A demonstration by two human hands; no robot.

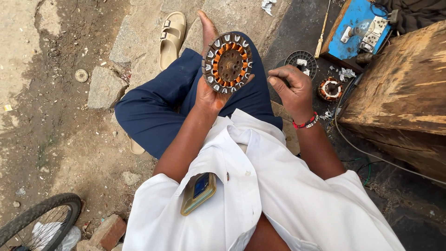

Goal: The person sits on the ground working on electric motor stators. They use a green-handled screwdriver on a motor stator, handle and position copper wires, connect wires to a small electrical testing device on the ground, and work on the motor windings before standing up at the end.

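Copper-wound stator point(227, 63) propped upright on left hand point(210, 94), fingers gripping rim, face toward viewer. Right hand point(290, 87) beside it, loosely curled, empty. Second stator point(330, 89) right, near wooden box point(404, 93).

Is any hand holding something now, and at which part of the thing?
The left hand holds a round motor core with copper windings by its lower edge. The right hand is loosely closed; whether it holds anything cannot be told.

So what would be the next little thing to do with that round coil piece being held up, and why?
Probably bring the right hand over to the stator. The left hand holds it upright from below, its copper windings facing the camera, while the right hand is curled shut beside it, apart from it. Whether its fingers pinch a wire or tool cannot be told.
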